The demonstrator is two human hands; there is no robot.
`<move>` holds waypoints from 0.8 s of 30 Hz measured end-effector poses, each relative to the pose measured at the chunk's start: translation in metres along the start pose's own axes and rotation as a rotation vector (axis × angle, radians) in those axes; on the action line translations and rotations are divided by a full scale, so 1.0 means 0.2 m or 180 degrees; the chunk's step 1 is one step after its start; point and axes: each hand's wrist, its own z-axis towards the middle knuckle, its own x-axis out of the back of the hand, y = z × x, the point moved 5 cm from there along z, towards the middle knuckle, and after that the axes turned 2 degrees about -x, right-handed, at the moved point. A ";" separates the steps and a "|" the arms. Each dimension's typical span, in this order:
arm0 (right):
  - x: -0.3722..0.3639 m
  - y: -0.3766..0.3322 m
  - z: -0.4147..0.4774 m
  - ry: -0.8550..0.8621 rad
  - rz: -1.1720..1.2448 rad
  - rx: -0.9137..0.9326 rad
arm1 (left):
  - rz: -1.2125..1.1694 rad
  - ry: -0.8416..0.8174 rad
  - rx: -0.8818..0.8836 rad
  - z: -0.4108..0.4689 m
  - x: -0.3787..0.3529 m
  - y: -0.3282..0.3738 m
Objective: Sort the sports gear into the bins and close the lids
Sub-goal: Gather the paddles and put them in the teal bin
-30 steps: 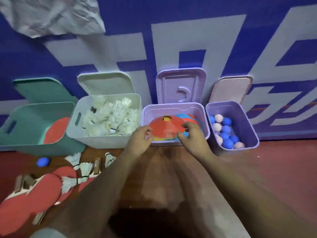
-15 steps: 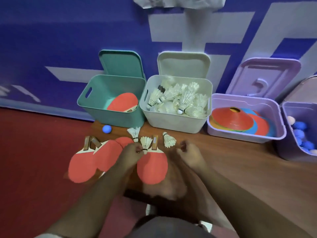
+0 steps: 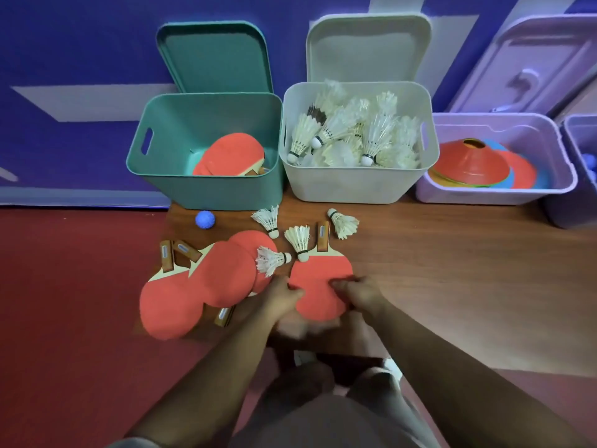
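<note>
A red table-tennis paddle lies on the wooden board, handle pointing away. My left hand grips its left edge and my right hand curls its fingers over its right side. Several more red paddles overlap to the left. Loose shuttlecocks lie around the handle; one rests on the paddle pile. A blue ball sits by the green bin, which holds paddles. The white bin is full of shuttlecocks. The purple bin holds cones.
All lids stand open against the blue wall: green lid, white lid, purple lid. A fourth bin is cut off at the right edge. Red floor lies left of the board; bare wood stretches to the right.
Both hands left the cones in the purple bin and came down left to the paddles. They now hold the nearest paddle; the view has turned left with them.
</note>
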 end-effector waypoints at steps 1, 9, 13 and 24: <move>0.00 -0.03 -0.04 0.0006 -0.0008 0.0061 | -0.0150 -0.0076 0.0027 0.00 -0.01 -0.01; 0.18 -0.36 -0.30 0.1137 -0.1098 0.1652 | -0.0905 -0.0136 -0.0247 -0.05 0.06 0.09; 0.23 -0.55 -0.52 0.1546 -0.1554 0.2627 | -0.1054 0.0253 -0.0843 -0.14 0.26 0.24; -0.14 -0.87 -0.83 0.0047 -0.3026 0.3533 | 0.0339 0.0800 -0.2639 -0.60 0.68 0.33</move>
